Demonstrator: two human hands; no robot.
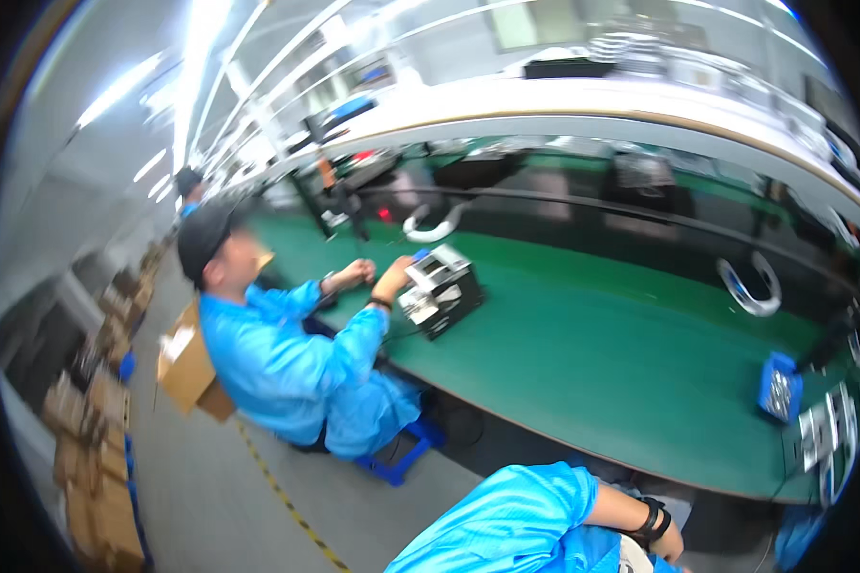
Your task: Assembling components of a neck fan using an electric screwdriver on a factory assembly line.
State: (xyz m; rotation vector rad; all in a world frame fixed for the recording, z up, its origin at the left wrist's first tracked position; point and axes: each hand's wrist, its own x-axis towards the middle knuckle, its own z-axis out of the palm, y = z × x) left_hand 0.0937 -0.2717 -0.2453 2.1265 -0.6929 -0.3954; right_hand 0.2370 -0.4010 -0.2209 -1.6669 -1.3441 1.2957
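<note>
1 long green counter (pixel 592 344) fills the middle of the view, curving from the far left to the right edge, with a white shelf (pixel 583 100) running above it. A co-worker (pixel 287 363) in a blue coat and dark cap sits at the counter on a blue stool (pixel 403 454), both hands raised at a black and white machine (pixel 441 289) that stands on the green surface in front of them. Brown cardboard boxes (pixel 186 368) lie on the floor just behind that person, and more are stacked along the left wall. A yellow and black striped line (pixel 287 501) runs across the grey floor.

At the lower edge, the wearer's own blue sleeve (pixel 516 525) comes into view, ending at a black wristband (pixel 653 520). The left hand (pixel 667 546) beyond it is mostly cut off by the lower edge, so I cannot tell whether it is clenched or released; it is below the counter's near edge, well apart from the machine. The right hand is out of view.

A small blue tray (pixel 779 387) sits on the counter at the far right, and a white curved piece (pixel 750 286) hangs above it.
</note>
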